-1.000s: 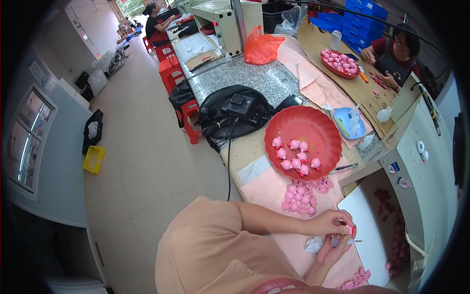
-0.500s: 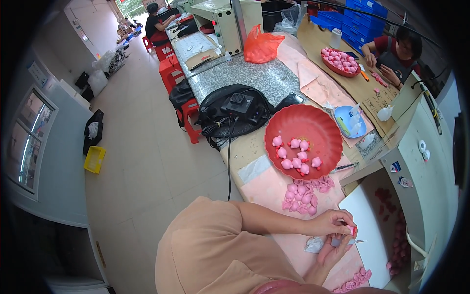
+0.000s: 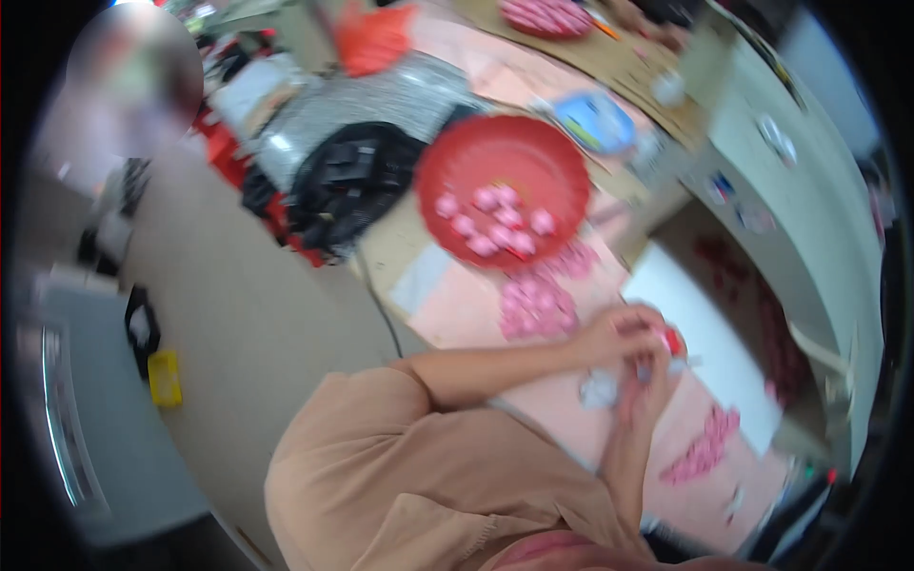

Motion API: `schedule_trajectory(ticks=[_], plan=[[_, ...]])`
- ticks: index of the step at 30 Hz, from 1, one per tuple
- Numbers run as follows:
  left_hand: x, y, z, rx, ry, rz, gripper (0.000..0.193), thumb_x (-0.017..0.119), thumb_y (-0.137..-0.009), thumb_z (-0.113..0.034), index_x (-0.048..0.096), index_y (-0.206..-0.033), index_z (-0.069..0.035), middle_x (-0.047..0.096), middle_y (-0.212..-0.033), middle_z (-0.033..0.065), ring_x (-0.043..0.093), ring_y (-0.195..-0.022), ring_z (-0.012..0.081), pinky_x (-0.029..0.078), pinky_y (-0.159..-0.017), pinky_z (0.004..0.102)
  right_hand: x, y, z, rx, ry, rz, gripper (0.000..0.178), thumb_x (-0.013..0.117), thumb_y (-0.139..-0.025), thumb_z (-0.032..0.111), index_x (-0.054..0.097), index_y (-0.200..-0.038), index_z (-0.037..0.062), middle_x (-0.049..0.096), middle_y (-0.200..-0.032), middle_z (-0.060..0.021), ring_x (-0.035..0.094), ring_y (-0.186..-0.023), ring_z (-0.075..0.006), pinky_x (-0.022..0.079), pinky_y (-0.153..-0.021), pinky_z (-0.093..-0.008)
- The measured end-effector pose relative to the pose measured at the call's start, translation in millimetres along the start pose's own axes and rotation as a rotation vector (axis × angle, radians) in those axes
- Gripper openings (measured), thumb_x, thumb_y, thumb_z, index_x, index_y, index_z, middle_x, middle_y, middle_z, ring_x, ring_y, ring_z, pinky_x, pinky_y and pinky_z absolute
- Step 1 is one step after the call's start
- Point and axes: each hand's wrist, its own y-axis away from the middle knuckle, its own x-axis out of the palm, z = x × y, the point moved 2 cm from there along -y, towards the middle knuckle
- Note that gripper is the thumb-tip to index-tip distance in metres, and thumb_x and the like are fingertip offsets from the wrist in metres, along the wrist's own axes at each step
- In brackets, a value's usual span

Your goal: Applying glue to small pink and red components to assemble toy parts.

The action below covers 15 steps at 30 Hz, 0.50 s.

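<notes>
The picture is smeared by motion. My left hand [image 3: 617, 338] is closed, its fingertips pinching a small pink and red figure [image 3: 673, 341]. Just below it, my right hand [image 3: 649, 385] is curled around a small translucent needle-tip bottle [image 3: 678, 364], mostly hidden by the fingers; the tip points right. Both hands meet above the edge of a white sheet [image 3: 700, 333]. Beside the right wrist lies a crumpled white wad [image 3: 598, 390]. A cluster of round pink pieces [image 3: 538, 306] sits left of my hands, and more pink pieces [image 3: 703, 445] lie to their right.
A red scalloped bowl [image 3: 505, 143] holds several pink figures. Behind it are a blue dish [image 3: 595, 122], a black bag with devices [image 3: 347, 181] and an orange plastic bag [image 3: 373, 40]. A pale cabinet [image 3: 790, 190] stands at right. Another person's hand [image 3: 657, 29] shows at the far side.
The whole view has swung, so the bowl and table sit further left and higher. More of the near pink pieces now shows. Both hands stay together, still holding the figure and bottle.
</notes>
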Motion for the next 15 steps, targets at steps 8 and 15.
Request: schedule_trajectory(ticks=[8,15], plan=[[-4,-9,-6,-0.173,-0.013,-0.021,0.033,0.055,-0.092,-0.003,0.051,-0.124,-0.001,0.060,-0.115,0.0071,0.057,-0.107,0.0149,0.047,-0.091,0.0272,10,-7,24,-0.338,0.536,-0.019,0.032,0.069,-0.080,0.004,0.063,-0.112,0.0026,0.057,-0.105,-0.0034,0.053,-0.093,-0.0110,0.044,-0.083,-0.0247],[5,1,-3,-0.124,0.004,-0.020,0.042,0.059,-0.091,-0.006,0.046,-0.131,-0.004,0.055,-0.122,0.0072,0.052,-0.111,0.0140,0.043,-0.094,0.0273,11,7,40,-0.309,0.480,0.106,0.034,0.068,-0.083,0.005,0.063,-0.116,0.0053,0.051,-0.105,-0.0020,0.051,-0.093,-0.0106,0.043,-0.082,-0.0225]])
